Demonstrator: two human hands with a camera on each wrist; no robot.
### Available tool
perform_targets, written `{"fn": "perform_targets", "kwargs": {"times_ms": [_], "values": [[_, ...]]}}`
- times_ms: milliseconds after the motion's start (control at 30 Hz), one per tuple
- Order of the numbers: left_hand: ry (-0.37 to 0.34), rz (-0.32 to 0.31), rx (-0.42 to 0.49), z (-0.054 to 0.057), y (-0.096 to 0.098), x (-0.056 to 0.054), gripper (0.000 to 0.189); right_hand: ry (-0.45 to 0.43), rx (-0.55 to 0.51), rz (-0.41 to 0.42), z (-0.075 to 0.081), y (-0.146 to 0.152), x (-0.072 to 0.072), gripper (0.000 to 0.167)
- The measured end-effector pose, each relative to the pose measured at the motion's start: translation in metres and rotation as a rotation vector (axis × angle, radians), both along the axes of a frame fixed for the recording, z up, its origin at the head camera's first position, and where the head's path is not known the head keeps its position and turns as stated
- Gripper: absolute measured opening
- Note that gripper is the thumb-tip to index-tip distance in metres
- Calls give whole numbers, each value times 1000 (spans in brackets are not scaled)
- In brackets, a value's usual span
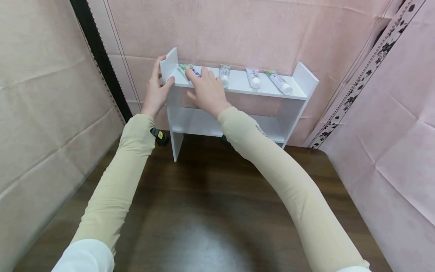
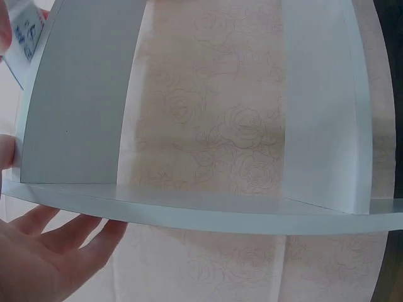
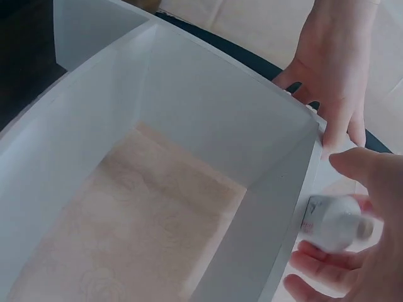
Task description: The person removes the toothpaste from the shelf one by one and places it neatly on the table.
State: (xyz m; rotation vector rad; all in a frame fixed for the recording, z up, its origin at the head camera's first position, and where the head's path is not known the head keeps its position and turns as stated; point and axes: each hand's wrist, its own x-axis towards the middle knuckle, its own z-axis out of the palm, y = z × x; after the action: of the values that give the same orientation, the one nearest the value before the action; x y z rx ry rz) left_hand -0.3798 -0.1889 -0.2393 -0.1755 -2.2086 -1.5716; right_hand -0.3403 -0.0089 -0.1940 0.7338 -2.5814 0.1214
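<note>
A small white two-tier shelf [image 1: 224,121] stands on the dark tabletop. My left hand [image 1: 157,88] grips its left end, with fingers around the outside of the side panel and the thumb at the upper board's front edge. My right hand [image 1: 209,92] is over the upper board and holds the leftmost white squeeze tube [image 3: 330,223] between thumb and fingers. That tube's cap points toward my palm, and my hand partly hides it in the head view. Just right of the hand lies a second tube [image 1: 224,75], cap forward.
Two more tubes lie farther right on the upper board: an upright-lying one [image 1: 253,78] and a slanted one [image 1: 279,82]. The shelf's right end panel [image 1: 305,81] rises beside them. Pink patterned cloth [image 1: 238,34] hangs behind and on both sides of the brown tabletop [image 1: 190,211].
</note>
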Motion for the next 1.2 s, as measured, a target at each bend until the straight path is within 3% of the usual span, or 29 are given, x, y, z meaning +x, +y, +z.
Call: {"fn": "perform_targets", "kwargs": {"times_ms": [167, 400, 733, 1200], "values": [[8, 27, -1, 1, 3, 1, 58, 16, 2, -21, -2, -2, -3, 36], [16, 34, 8, 0, 7, 1, 59, 48, -4, -70, -6, -2, -9, 46], [6, 39, 9, -2, 7, 4, 59, 148, -74, 0, -17, 4, -1, 44], [8, 54, 12, -1, 9, 5, 59, 101, -234, -14, -32, 2, 0, 40]]}}
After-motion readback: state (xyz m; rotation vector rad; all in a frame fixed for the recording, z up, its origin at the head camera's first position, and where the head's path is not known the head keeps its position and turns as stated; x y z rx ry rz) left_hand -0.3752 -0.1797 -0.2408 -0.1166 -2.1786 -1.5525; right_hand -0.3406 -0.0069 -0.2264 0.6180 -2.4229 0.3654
